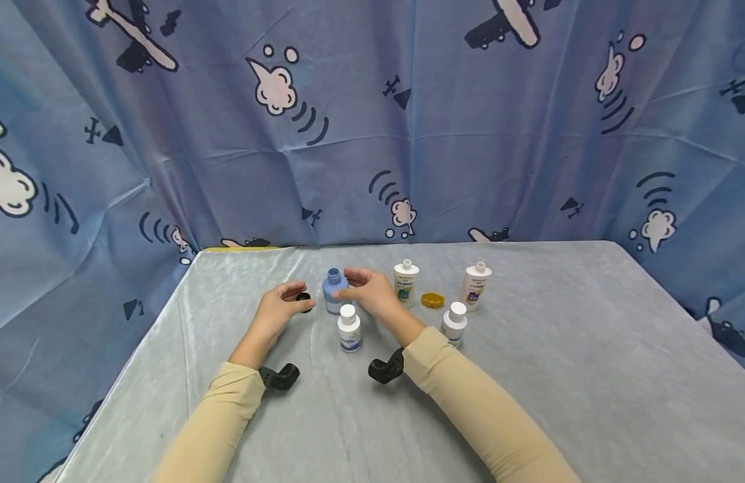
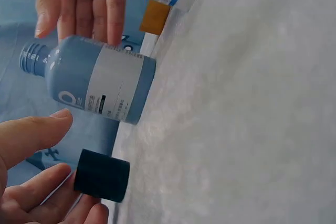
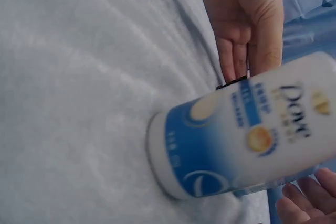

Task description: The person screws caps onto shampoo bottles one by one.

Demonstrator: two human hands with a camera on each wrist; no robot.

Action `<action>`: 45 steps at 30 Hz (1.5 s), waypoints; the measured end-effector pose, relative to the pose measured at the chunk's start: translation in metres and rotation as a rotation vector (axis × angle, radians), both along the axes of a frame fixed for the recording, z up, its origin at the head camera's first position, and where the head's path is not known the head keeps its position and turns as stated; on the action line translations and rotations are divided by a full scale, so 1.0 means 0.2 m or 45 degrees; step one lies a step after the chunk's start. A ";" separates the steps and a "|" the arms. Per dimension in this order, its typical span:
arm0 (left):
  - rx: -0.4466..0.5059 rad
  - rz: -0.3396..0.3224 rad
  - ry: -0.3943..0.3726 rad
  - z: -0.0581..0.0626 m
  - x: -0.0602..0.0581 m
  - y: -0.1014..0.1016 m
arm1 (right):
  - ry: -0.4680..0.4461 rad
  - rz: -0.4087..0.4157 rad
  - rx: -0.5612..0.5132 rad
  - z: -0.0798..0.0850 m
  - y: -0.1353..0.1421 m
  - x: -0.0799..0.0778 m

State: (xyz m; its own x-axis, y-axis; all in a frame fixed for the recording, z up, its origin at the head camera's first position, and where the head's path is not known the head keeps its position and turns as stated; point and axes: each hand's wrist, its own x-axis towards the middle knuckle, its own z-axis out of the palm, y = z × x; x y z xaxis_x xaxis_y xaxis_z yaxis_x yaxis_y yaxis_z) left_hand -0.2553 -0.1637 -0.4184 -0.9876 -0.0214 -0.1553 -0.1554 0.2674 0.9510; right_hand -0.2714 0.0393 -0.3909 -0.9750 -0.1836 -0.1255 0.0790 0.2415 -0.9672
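A blue bottle [image 1: 334, 295] with a bare threaded neck stands upright on the table. Beside it is my right hand [image 1: 372, 292], thumb and fingers extended and overlapping the bottle's right side in the head view. The left wrist view shows those fingers straight behind the blue bottle [image 2: 100, 80]. My left hand [image 1: 278, 310] is to the bottle's left, fingers loosely spread around a black cap [image 2: 102, 176] that stands at the table surface; its thumb is apart from the cap. In the right wrist view a white Dove bottle [image 3: 247, 129] hides most of the blue one.
The capped white Dove bottle [image 1: 350, 329] stands in front of the blue one. To the right are two uncapped white bottles [image 1: 405, 283] [image 1: 475, 286], a yellow-orange lid [image 1: 432, 300] and another white-capped bottle [image 1: 454, 323]. A patterned blue curtain [image 1: 360, 134] hangs behind the table.
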 end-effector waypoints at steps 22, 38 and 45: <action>-0.079 0.039 0.026 -0.06 -0.02 -0.02 | -0.070 0.016 -0.057 -0.07 -0.05 -0.02; -0.070 0.051 0.030 -0.06 -0.01 -0.03 | -0.045 -0.022 -0.028 -0.07 -0.05 -0.02; -0.015 0.058 0.043 -0.04 0.00 -0.04 | 0.007 -0.061 -0.058 0.01 0.01 -0.03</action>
State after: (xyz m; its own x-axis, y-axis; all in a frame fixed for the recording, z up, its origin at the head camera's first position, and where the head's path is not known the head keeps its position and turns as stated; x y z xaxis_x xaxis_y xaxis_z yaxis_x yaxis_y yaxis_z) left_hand -0.2552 -0.1713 -0.4254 -0.9902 -0.0683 -0.1216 -0.1357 0.2718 0.9527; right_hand -0.2771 0.0415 -0.3896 -0.9834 -0.1421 -0.1130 0.0845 0.1932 -0.9775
